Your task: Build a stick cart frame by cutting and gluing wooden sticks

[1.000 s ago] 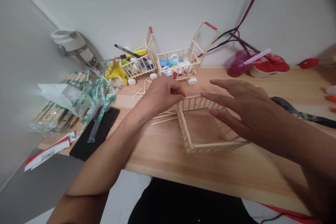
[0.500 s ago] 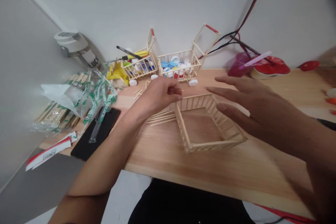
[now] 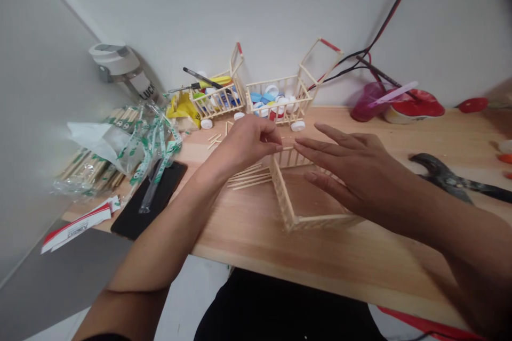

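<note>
A square frame of thin wooden sticks stands on the wooden table in front of me. My left hand is curled at the frame's far left corner, fingertips pinched together; what they hold, if anything, is too small to see. My right hand hovers over the frame with its fingers stretched out flat, holding nothing and hiding the frame's right side. A few loose sticks lie just left of the frame.
Two stick-built carts filled with bottle caps stand at the wall. Bags of chopsticks and a black phone lie at left. Pliers lie at right; a red lid, cup and cables sit behind.
My right hand moved left and down, back over the frame, its fingertips now close to my left hand. The left hand stayed at the corner. The view shifted slightly.
</note>
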`<state>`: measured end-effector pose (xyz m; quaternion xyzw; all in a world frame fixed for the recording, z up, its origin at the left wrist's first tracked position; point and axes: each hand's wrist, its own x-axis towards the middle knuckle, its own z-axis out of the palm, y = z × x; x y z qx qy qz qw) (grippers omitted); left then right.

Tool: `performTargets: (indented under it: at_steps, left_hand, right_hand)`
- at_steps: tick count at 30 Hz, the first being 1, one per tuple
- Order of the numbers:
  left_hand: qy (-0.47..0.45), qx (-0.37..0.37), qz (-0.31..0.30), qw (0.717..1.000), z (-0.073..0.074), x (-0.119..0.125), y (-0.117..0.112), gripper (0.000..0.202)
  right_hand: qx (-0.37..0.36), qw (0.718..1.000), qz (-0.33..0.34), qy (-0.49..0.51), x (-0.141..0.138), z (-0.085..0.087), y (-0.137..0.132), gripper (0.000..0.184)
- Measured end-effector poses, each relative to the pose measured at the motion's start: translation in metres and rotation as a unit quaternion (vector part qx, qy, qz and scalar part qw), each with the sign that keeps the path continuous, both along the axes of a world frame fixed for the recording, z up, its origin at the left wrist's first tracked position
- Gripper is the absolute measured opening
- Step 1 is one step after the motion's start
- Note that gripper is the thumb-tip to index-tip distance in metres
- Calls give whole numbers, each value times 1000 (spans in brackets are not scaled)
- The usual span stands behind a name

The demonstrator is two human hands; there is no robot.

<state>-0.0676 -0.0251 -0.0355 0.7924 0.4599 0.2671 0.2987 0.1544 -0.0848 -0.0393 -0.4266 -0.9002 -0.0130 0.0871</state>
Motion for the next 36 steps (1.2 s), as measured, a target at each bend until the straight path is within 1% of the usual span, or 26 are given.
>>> performTargets:
  at_steps: [5,8,10,13,15,18,22,24,27,31,34,36]
  left_hand:
    - [-16,-21,-7,1000,0,-5,3,8]
    - [-26,-17,-3,1000,4,-9,3,16]
    - [-49,-1,6,999,9,-12,1,22]
    - [-106,41,44,993,16,-15,0,27]
    - [-146,67,81,984,19,-19,0,26]
    - [-208,89,128,966,23,-28,0,19]
    - [-272,118,186,937,26,-42,-8,19]
    - [-277,120,206,931,24,-47,-15,19]
    - [-275,103,203,934,16,-50,-27,20]
    - [-283,61,201,936,2,-49,-43,22]
    - [-314,14,206,927,-9,-48,-54,22]
    - [-365,-52,196,909,-15,-46,-62,24]
  right_hand:
    - [37,999,13,-4,1,-5,2,56]
    - [48,999,13,-1,2,-8,3,58]
    - [53,999,12,5,2,-9,3,58]
    - [55,998,12,10,2,-9,3,56]
    - [57,998,13,14,1,-9,4,54]
    - [44,999,10,24,1,-9,5,50]
    - [43,998,5,34,1,-9,6,46]
    - [50,998,5,23,1,-9,6,46]
    - [57,998,4,11,1,-10,7,49]
    - [55,997,-6,49,3,-9,9,51]
    - [45,995,-14,85,6,-1,9,51]
    - [41,992,-18,115,11,8,7,50]
